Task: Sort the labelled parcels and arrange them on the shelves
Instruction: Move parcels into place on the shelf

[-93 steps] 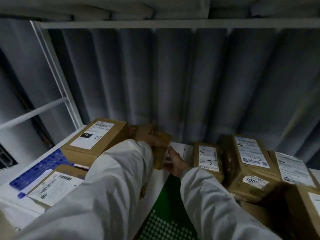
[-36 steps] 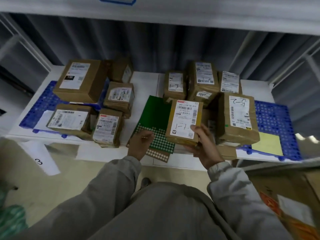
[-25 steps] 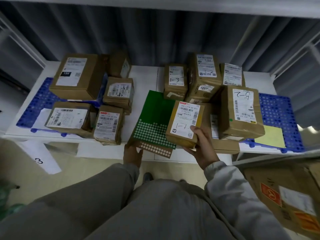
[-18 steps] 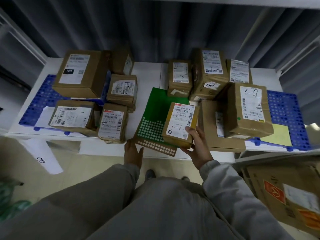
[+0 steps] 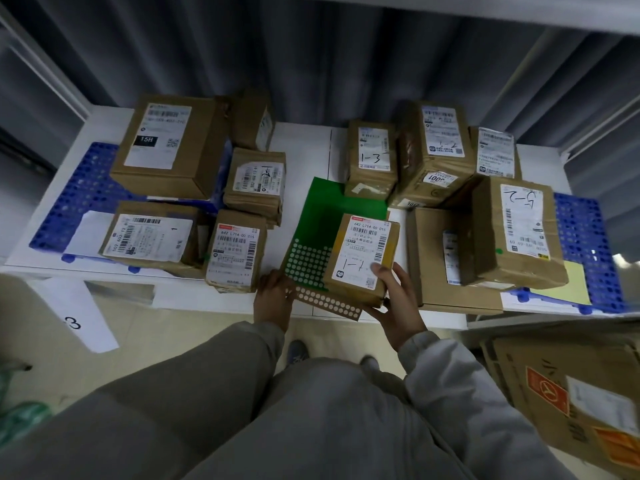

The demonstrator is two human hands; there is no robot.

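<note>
My right hand [image 5: 398,306] grips a small brown parcel marked "1-1" [image 5: 360,258] by its near right corner; the parcel lies over the green sticker sheet [image 5: 329,209] on the white shelf [image 5: 304,143]. My left hand [image 5: 273,296] touches the sheet's near left corner at the shelf's front edge, fingers fairly straight. To the left lies a group of labelled parcels, among them a big "15H" box [image 5: 166,143] and a parcel [image 5: 235,251] with the same label type. On the right are a "1-3" parcel [image 5: 372,161] and a larger handwritten box [image 5: 516,230].
Blue perforated mats [image 5: 86,188] [image 5: 581,237] lie under both parcel groups. A flat box [image 5: 436,265] sits just right of the held parcel. A paper tag marked "3" [image 5: 79,317] hangs below the shelf edge. A large cardboard box [image 5: 571,393] stands at lower right.
The "1-1" parcel has come down from a raised tilt onto the green sheet. My left hand slid from the sheet's dotted area to its near left corner.
</note>
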